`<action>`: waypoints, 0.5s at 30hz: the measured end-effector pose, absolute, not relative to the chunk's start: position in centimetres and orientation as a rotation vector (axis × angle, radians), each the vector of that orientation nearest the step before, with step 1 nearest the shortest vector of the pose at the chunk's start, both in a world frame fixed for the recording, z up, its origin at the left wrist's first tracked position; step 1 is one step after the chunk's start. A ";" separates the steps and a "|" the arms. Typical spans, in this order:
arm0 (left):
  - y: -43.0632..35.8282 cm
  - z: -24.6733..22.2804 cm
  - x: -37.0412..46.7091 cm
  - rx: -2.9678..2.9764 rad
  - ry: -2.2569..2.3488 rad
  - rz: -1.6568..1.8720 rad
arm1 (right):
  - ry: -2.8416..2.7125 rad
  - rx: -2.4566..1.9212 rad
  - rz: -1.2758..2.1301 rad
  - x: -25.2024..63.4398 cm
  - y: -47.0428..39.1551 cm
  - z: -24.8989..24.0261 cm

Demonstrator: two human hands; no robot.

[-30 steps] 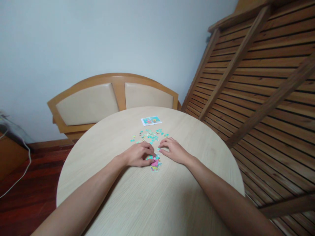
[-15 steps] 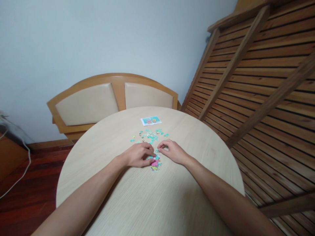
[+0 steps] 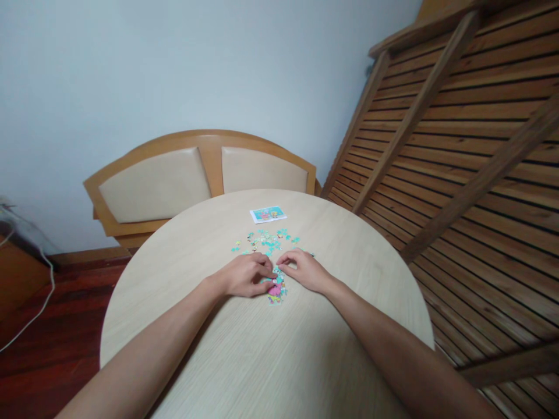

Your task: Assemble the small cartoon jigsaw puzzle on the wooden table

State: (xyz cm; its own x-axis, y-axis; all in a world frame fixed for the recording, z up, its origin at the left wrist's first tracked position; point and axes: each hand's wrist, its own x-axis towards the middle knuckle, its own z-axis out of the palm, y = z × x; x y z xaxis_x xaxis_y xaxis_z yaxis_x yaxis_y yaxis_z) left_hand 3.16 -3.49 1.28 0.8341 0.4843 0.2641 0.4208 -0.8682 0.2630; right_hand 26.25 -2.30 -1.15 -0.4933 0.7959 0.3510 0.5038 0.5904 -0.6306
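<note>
A partly joined puzzle (image 3: 275, 290), pink, yellow and teal, lies on the round pale table (image 3: 244, 361). My left hand (image 3: 248, 275) rests at its left side, thumb and fingertips on the joined pieces, fingers apart. At the puzzle's upper right edge is my right hand (image 3: 302, 269), thumb and forefinger pinched together; anything between them is too small to make out. Loose teal and yellowish pieces (image 3: 267, 240) are scattered beyond both hands.
A printed picture card (image 3: 268, 215) lies behind the loose pieces. Past the table stands a wooden headboard with cream panels (image 3: 157, 183) against the wall. A slatted wooden frame (image 3: 458, 151) leans at the right.
My right hand has shifted slightly left and its fingertips now sit closer to the puzzle's top. A small loose piece now shows beyond its knuckles. My left hand looks unmoved.
</note>
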 end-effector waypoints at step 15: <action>-3.3 1.4 2.7 2.792 0.698 0.499 | -2.180 -1.043 0.550 26.4 -2.0 -1.3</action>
State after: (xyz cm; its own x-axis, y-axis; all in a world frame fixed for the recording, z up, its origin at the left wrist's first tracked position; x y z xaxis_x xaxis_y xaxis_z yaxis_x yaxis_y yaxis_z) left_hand 2.71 -3.32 1.36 0.8295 0.4888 0.2702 0.4142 -0.8629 0.2896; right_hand 26.35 -1.99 -1.33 -0.4710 0.7987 0.3744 0.5253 0.5949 -0.6084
